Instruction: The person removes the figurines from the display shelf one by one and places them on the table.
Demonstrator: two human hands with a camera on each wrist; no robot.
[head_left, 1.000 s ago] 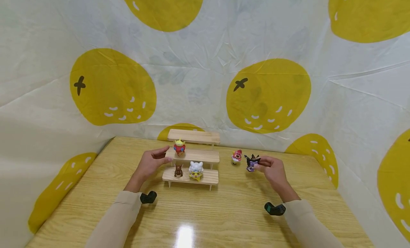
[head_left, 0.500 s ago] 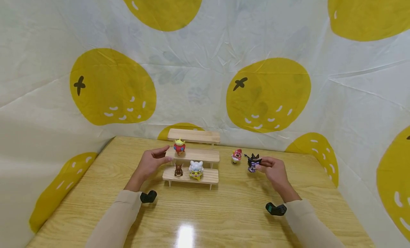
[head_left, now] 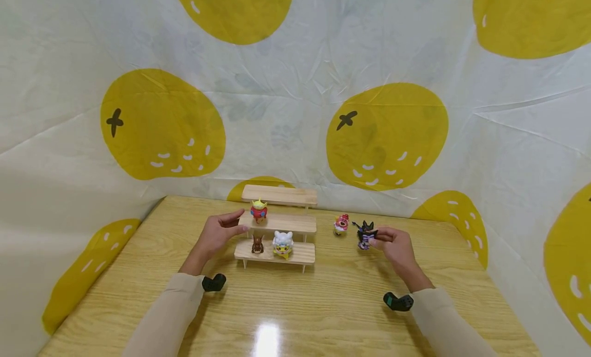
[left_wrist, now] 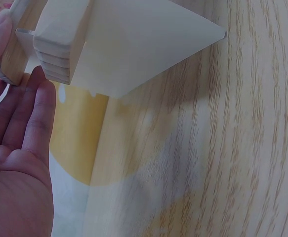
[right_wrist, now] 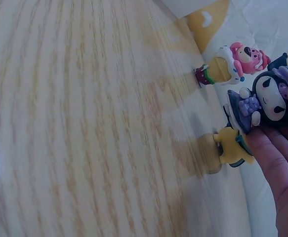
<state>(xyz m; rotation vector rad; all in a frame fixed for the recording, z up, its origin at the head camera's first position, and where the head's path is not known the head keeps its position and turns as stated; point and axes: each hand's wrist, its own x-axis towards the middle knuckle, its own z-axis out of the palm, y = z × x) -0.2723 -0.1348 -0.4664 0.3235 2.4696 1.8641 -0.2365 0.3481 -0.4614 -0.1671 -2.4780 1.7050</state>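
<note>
My left hand [head_left: 217, 235] holds the left end of the middle tier of a three-tier wooden display stand [head_left: 295, 224], thumb above and fingers beneath. My right hand [head_left: 392, 248] pinches a black and purple figurine [head_left: 367, 238] with a black hood. The right wrist view shows its white face and small purple bear. Beside it on the table is a pink bear figurine [head_left: 341, 224]. A yellow figurine [right_wrist: 231, 146] stands near my right fingers in the right wrist view; the head view hides it. A red figurine with a yellow-green top [head_left: 259, 212] sits on the middle tier.
On the bottom tier stand a brown figurine [head_left: 257, 245] and a white-hooded yellow figurine [head_left: 282, 245]. The top tier [head_left: 279, 195] bears no figurine. A fruit-printed cloth [head_left: 277, 116] hangs behind the wooden table [head_left: 314, 305] and along both sides.
My right hand has shifted slightly right and toward me with the black and purple figurine, which is turned a little. The left hand and the stand have stayed in place.
</note>
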